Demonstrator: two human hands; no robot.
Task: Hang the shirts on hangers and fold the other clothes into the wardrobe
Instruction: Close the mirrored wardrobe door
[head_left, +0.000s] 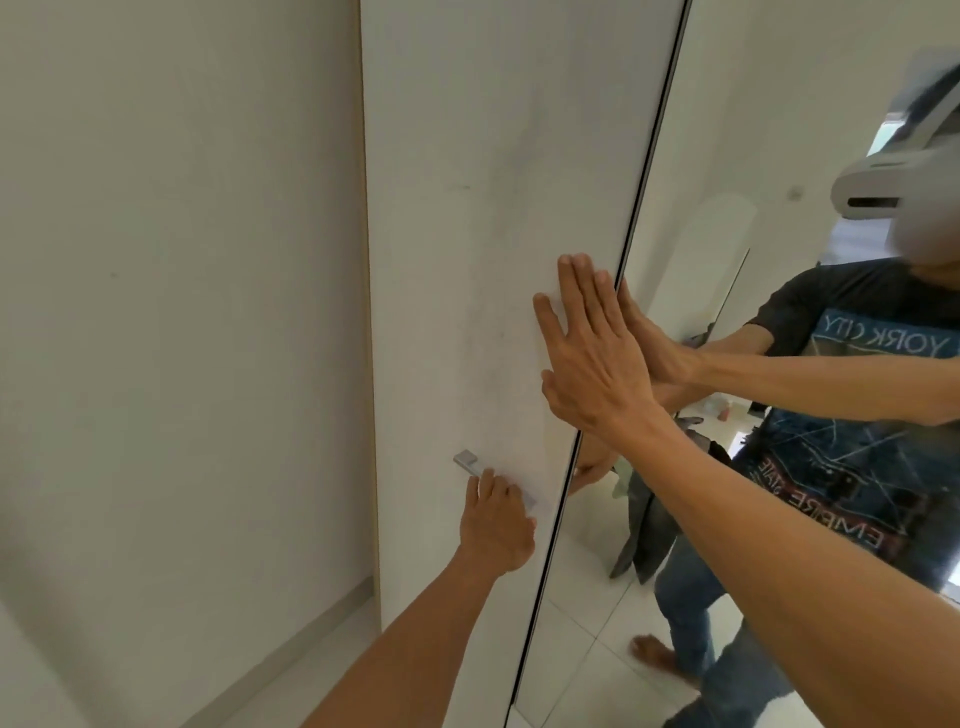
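now left hand (496, 525) grips handle (470, 464); right hand (592, 358) flat on wardrobe door (467, 208) (mirrored shirt: "york city").

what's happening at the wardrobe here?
A person stands at a white wardrobe door. The left hand is closed on the metal handle, and the right hand lies flat and open against the door near its edge by the mirror panel. The door looks shut or nearly so. No clothes or hangers show apart from dark fabric reflected in the mirror, so no hanging or folding is visible.
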